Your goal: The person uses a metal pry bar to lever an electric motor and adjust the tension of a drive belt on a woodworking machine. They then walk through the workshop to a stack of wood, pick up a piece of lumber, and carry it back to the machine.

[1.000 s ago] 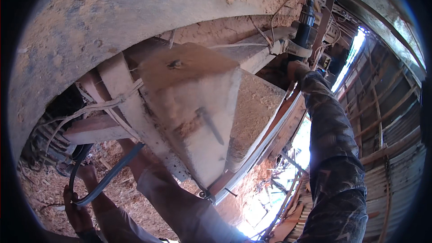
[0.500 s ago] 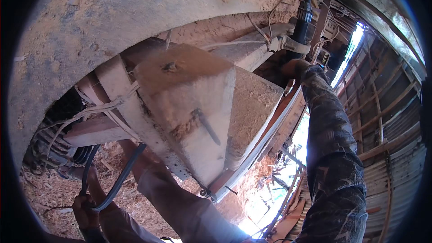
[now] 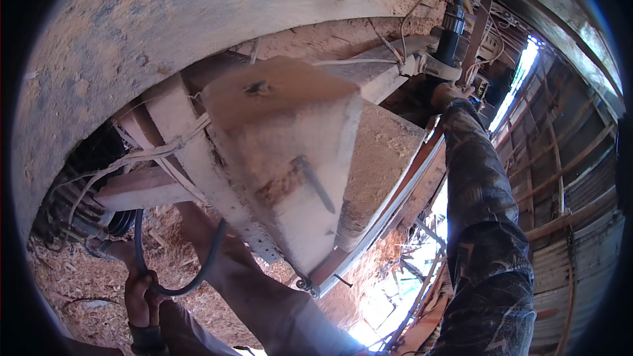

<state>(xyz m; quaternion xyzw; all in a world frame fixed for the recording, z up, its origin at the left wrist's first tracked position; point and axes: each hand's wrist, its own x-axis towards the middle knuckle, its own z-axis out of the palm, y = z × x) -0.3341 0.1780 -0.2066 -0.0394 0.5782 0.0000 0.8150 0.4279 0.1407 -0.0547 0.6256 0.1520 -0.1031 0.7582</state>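
Observation:
Low at the left, my left hand [image 3: 141,298] is closed on a black rubber drive belt [image 3: 212,250]. The belt hangs in a rounded loop; its upper ends pass out of sight behind the wooden frame. At the upper right, my right arm in a dark patterned sleeve [image 3: 484,224] stretches away from me. My right hand [image 3: 450,95] is just beneath a black drill chuck on a shaft [image 3: 451,29] and its metal bracket [image 3: 440,69]. Its fingers are mostly hidden, so their grip does not show.
A dusty curved board [image 3: 151,33] spans the top left. A wooden block [image 3: 283,132] with a large nail [image 3: 313,183] stands in the middle. A finned motor [image 3: 72,207] sits at the left. Below are my legs [image 3: 264,283] and wood shavings [image 3: 86,323]. Corrugated sheeting [image 3: 580,270] lines the right.
My left hand has moved right and slightly up with the belt, whose loop now hangs wider and rounder. My right hand sits slightly farther right, as the whole view has shifted a little.

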